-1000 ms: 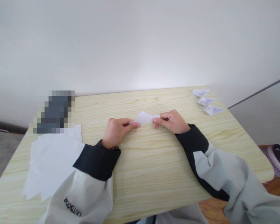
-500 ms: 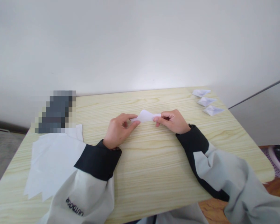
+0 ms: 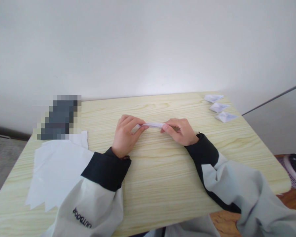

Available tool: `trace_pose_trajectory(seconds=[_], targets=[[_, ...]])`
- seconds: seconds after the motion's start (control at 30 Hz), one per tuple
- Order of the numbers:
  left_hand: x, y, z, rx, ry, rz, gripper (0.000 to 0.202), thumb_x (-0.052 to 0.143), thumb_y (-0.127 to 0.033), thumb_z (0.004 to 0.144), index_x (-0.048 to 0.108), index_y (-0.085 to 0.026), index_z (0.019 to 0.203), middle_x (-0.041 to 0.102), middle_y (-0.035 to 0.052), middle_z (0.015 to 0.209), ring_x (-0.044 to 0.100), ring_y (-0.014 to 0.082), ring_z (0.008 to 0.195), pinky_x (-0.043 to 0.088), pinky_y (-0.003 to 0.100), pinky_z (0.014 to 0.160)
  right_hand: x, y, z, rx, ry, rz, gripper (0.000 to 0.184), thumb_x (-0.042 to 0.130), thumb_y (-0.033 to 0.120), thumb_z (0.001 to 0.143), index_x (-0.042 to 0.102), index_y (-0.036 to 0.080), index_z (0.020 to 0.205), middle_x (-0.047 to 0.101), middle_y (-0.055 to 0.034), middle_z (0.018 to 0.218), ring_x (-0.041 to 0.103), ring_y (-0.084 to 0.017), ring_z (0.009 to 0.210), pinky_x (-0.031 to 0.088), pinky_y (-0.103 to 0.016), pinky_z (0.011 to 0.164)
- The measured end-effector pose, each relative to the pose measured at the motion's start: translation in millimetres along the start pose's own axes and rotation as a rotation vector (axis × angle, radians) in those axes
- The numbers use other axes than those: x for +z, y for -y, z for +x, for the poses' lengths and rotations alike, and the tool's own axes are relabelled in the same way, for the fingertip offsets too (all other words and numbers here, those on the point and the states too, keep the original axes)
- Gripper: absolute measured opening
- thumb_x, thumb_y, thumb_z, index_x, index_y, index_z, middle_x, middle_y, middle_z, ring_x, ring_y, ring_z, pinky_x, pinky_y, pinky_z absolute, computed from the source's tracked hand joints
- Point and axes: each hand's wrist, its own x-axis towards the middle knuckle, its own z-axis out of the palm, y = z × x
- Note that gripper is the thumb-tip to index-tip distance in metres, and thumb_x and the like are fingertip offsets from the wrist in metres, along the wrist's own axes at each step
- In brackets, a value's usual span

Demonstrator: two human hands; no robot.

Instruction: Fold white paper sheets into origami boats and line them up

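A narrow folded white paper (image 3: 155,125) stretches between my hands, held above the middle of the table. My left hand (image 3: 128,133) pinches its left end between thumb and fingers. On the other side, my right hand (image 3: 180,131) grips the right end, thumb on the near face. Both ends of the paper are partly hidden by my fingers. At the far right lie three folded paper boats, the nearest (image 3: 226,117), the middle one (image 3: 219,107) and the farthest (image 3: 213,98).
White paper sheets (image 3: 56,171) with jagged lower corners lie on the left of the wood-grain table (image 3: 158,184), partly under my left sleeve. Behind them is a dark pixelated object (image 3: 60,117). A white wall (image 3: 148,49) rises at the back. A pink basket (image 3: 288,168) stands off the right edge.
The raised peak in the middle of the paper is no longer visible; it now shows as a thin strip. My hands have tilted slightly and the right one moved a little left.
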Motion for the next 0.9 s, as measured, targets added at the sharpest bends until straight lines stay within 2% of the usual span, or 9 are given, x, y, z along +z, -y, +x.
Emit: trace_pose_trajectory(seconds=[0.2, 0.3, 0.4, 0.6, 0.9], targets=[[1.9, -0.5, -2.9, -0.003, 0.000, 0.137, 0.011, 0.062, -0.030, 0.085, 0.067, -0.020, 0.087, 0.070, 0.0034, 0.083, 0.054, 0.0225, 0.091, 0.040, 0.038, 0.082, 0.3, -1.0, -0.6, 0.031, 0.008, 0.028, 0.038, 0.045, 0.034, 0.092, 0.071, 0.014, 0.072, 0.067, -0.0024, 0.063, 0.052, -0.008, 0.051, 0.035, -0.020, 0.051], [2.7, -2.0, -3.8, 0.045, 0.040, 0.195, 0.013, 0.062, -0.032, 0.084, 0.067, -0.021, 0.091, 0.070, 0.0030, 0.084, 0.053, 0.0236, 0.094, 0.036, 0.038, 0.082, 0.9, -0.5, -0.1, 0.018, 0.006, 0.034, 0.038, 0.046, 0.033, 0.092, 0.071, 0.013, 0.071, 0.067, -0.0028, 0.063, 0.052, -0.007, 0.051, 0.036, -0.020, 0.051], [2.7, -4.2, -3.3, 0.102, 0.090, 0.190, 0.013, 0.060, -0.033, 0.086, 0.066, -0.022, 0.091, 0.070, 0.0016, 0.084, 0.054, 0.0214, 0.089, 0.035, 0.036, 0.079, 1.7, -0.5, 0.4, 0.020, 0.001, 0.028, 0.039, 0.045, 0.034, 0.092, 0.070, 0.013, 0.071, 0.067, -0.0023, 0.063, 0.050, -0.007, 0.049, 0.036, -0.020, 0.050], [1.6, -8.1, -2.1, 0.066, 0.077, 0.193, 0.014, 0.054, -0.029, 0.088, 0.064, -0.019, 0.088, 0.069, 0.0016, 0.080, 0.056, 0.0184, 0.077, 0.035, 0.035, 0.073, 6.3, -6.2, 1.7, 0.018, -0.210, 0.043, 0.026, 0.053, 0.035, 0.088, 0.065, 0.016, 0.102, 0.068, -0.0036, 0.081, 0.052, -0.009, 0.056, 0.041, -0.022, 0.053], [1.3, -8.5, -2.2, -0.060, 0.091, 0.102, 0.018, 0.056, -0.031, 0.085, 0.066, -0.017, 0.089, 0.068, 0.0042, 0.080, 0.058, 0.0187, 0.078, 0.041, 0.035, 0.079, 10.7, -6.8, 3.7, -0.174, -0.344, -0.082, 0.013, 0.058, 0.028, 0.087, 0.068, 0.021, 0.089, 0.063, -0.0036, 0.083, 0.048, -0.008, 0.054, 0.045, -0.023, 0.053]])
